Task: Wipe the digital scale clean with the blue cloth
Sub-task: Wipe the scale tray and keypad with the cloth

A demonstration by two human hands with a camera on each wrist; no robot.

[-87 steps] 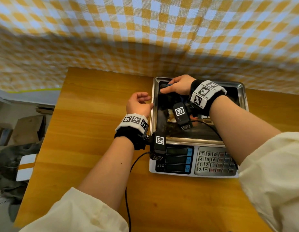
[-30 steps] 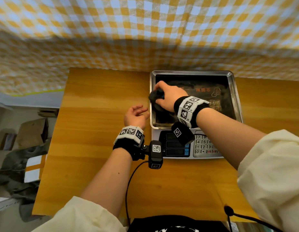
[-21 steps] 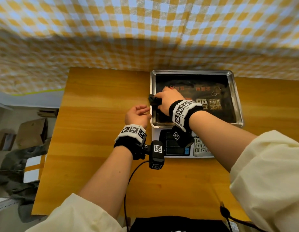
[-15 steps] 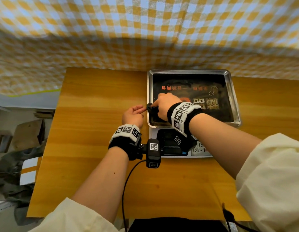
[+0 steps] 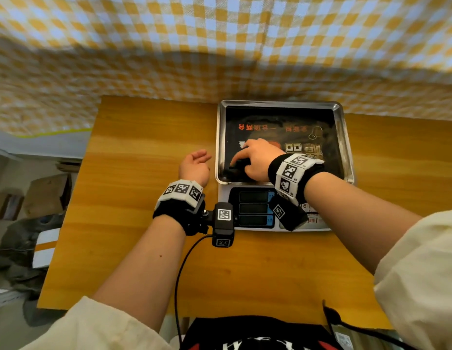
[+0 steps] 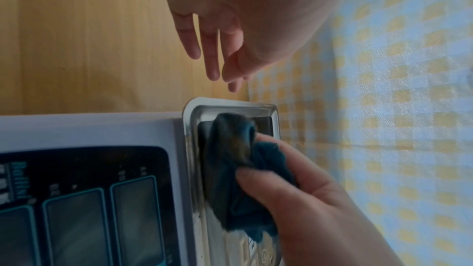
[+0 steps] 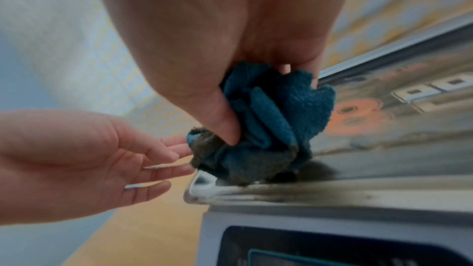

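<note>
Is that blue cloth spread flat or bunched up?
Bunched up: the right hand grips the blue cloth as a crumpled wad against the scale's tray.

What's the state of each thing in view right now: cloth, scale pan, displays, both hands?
blue cloth: bunched up, soiled brown on its lower side, pressed into the pan's near-left corner.
scale pan: seated on the scale, dark smears along its near rim.
scale displays: blank, no digits showing.
right hand: grips the cloth, on the pan.
left hand: holds nothing, fingers relaxed, beside the scale, not touching it.
</note>
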